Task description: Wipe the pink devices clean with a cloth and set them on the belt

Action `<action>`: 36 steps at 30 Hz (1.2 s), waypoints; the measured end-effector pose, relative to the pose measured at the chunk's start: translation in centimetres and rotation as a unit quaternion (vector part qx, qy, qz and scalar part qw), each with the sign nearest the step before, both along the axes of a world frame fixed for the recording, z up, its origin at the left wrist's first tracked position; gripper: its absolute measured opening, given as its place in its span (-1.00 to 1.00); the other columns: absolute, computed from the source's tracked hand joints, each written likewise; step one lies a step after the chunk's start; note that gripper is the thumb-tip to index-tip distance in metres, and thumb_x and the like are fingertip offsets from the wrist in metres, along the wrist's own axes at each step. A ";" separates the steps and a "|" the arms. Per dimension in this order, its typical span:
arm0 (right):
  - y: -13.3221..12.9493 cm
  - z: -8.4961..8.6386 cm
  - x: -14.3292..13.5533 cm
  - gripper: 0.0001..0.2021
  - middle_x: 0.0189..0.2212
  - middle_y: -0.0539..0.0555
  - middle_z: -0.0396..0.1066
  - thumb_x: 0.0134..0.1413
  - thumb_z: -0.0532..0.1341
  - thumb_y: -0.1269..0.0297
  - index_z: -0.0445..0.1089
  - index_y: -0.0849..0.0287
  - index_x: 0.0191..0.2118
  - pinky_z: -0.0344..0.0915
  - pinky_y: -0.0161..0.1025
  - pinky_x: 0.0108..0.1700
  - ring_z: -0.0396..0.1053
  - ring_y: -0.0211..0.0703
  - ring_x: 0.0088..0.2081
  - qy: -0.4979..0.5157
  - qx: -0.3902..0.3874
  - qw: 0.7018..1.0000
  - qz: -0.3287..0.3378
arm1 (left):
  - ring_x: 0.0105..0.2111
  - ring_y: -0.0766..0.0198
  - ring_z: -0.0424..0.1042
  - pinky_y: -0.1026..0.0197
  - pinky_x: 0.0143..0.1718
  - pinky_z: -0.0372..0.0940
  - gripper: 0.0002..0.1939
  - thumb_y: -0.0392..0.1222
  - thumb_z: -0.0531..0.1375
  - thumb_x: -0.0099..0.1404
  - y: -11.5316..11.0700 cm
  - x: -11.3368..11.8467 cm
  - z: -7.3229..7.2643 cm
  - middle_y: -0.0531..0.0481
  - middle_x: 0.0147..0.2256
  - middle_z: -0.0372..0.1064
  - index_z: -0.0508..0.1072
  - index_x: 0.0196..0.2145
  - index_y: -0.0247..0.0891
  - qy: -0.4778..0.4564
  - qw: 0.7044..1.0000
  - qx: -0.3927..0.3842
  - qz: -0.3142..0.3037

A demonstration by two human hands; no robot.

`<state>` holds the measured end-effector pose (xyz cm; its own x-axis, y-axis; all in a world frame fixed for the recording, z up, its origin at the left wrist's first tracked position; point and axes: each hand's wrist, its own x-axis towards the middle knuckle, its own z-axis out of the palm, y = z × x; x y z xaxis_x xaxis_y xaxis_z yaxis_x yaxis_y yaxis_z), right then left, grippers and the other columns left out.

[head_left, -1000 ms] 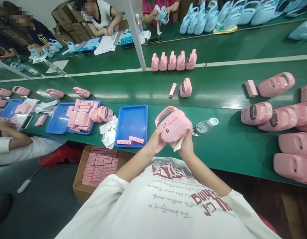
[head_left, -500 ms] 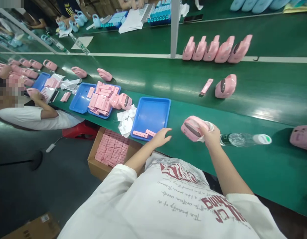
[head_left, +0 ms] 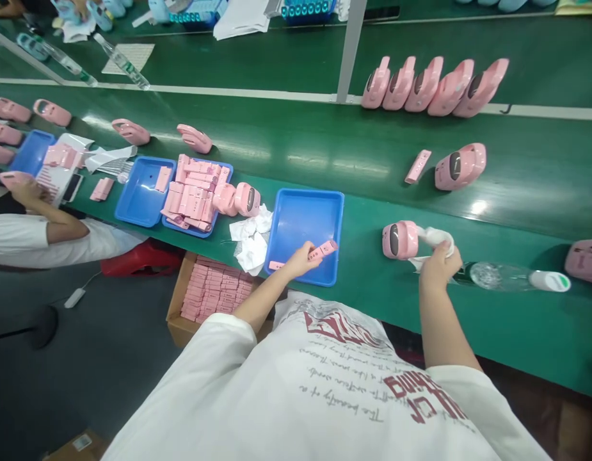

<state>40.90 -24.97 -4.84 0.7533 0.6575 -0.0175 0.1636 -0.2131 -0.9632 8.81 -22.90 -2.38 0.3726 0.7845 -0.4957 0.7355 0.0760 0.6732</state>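
While my left hand (head_left: pixel 300 259) pinches a small pink strip (head_left: pixel 323 250) over the near edge of the blue tray (head_left: pixel 303 221), at about 10 o'clock from my chest, my right hand (head_left: pixel 437 266) is closed on a white cloth (head_left: pixel 437 238) touching the pink case (head_left: pixel 400 240) at 1 o'clock. I see a water bottle (head_left: pixel 511 277) lying just right of it on the green bench (head_left: pixel 516 326).
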 end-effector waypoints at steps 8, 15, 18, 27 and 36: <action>-1.2 5.5 -4.5 -0.63 -0.34 0.06 0.37 0.01 0.10 -0.06 0.34 0.16 -0.25 0.38 -0.09 -0.13 0.39 -0.14 -0.27 0.065 0.091 0.989 -0.097 | -0.58 0.40 0.37 0.34 -0.55 0.24 -0.49 0.14 0.24 0.09 0.3 2.1 6.4 0.01 -0.39 0.39 0.24 -0.15 -0.27 -0.443 0.874 -0.180 0.086; -1.9 8.2 -6.7 -0.59 -0.36 0.09 0.39 -0.08 0.20 -0.02 0.36 0.23 -0.22 0.41 -0.17 -0.32 0.39 -0.17 -0.34 0.161 0.098 0.982 -0.019 | -0.63 0.43 0.29 0.36 -0.59 0.20 -0.46 0.05 0.23 0.13 -0.7 3.7 8.8 0.08 -0.51 0.32 0.31 -0.01 -0.30 -0.380 0.903 -0.189 0.073; -3.0 9.0 -5.2 -0.66 -0.41 0.04 0.36 -0.09 0.22 0.02 0.37 0.20 -0.28 0.39 -0.21 -0.34 0.34 -0.23 -0.40 0.167 0.109 0.979 -0.033 | -0.49 0.31 0.42 0.28 -0.46 0.30 -0.49 0.03 0.06 0.29 -0.5 5.3 7.8 -0.01 -0.43 0.39 0.25 0.11 -0.29 -0.193 0.973 -0.121 -0.032; -7.2 10.3 -0.9 -0.75 -0.49 -0.01 0.30 -0.02 0.22 0.08 0.40 0.19 -0.37 0.37 -0.25 -0.36 0.29 -0.27 -0.45 0.091 0.124 0.983 -0.097 | -0.09 0.13 0.41 -0.01 -0.05 0.31 -0.76 -0.24 0.11 0.31 -1.4 14.1 2.3 -0.22 -0.12 0.40 0.42 -0.12 -0.42 0.208 0.955 -0.012 -0.210; -8.6 10.5 -0.8 -0.72 -0.52 -0.02 0.28 -0.01 0.21 0.05 0.41 0.21 -0.39 0.30 -0.27 -0.39 0.24 -0.29 -0.49 0.081 0.096 0.987 -0.097 | -0.08 0.18 0.39 -0.01 -0.03 0.30 -0.71 -0.12 0.17 0.28 1.7 18.1 1.1 -0.15 -0.10 0.39 0.42 -0.13 -0.37 0.214 0.955 -0.084 -0.185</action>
